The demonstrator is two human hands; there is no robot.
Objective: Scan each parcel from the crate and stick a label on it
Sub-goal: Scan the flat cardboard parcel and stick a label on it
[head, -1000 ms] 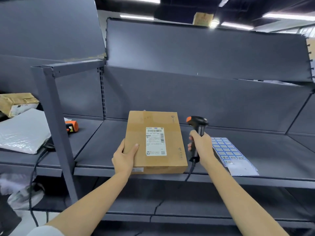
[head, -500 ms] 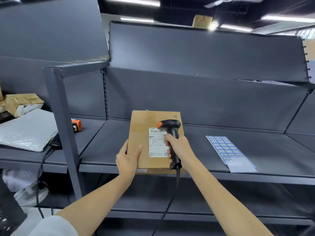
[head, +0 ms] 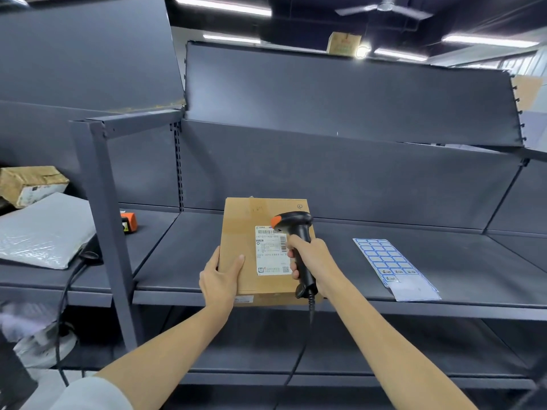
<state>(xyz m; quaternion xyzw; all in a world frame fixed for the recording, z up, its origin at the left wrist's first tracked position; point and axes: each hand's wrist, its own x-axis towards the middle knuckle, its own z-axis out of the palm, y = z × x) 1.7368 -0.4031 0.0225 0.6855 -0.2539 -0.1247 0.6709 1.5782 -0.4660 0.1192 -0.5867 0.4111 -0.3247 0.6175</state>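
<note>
- Leftward of both hands, past the upright shelf post (head: 109,232), two other parcels lie on the neighbouring shelf: one crumpled brown box (head: 31,183) at the back and one grey plastic mailer (head: 44,232) in front of it, touching or overlapping; I cannot tell which.
- One small orange device (head: 129,222) sits just right of that post, well left of the left hand, with bare shelf between them.
- One left hand (head: 220,276) grips the near left corner of the single cardboard parcel (head: 245,232), thumb laid on its top face, fingers hidden under the edge.
- That parcel lies flat on the dark shelf (head: 183,253), between the two hands, its near edge flush with or just over the shelf's front lip. One white shipping label (head: 270,250) with a barcode faces up on it.
- One right hand (head: 313,261) is wrapped round the handle of one black barcode scanner (head: 296,235), whose orange-tipped head hangs over the top right of the label; its coiled cable drops past the shelf front.
- One sheet of blue-bordered labels (head: 387,261) lies flat to the right of the right hand, near but apart from the parcel, its near end close to the front lip.
- Beyond the sheet, rightward, the shelf surface runs on as open room up to the back panel.
</note>
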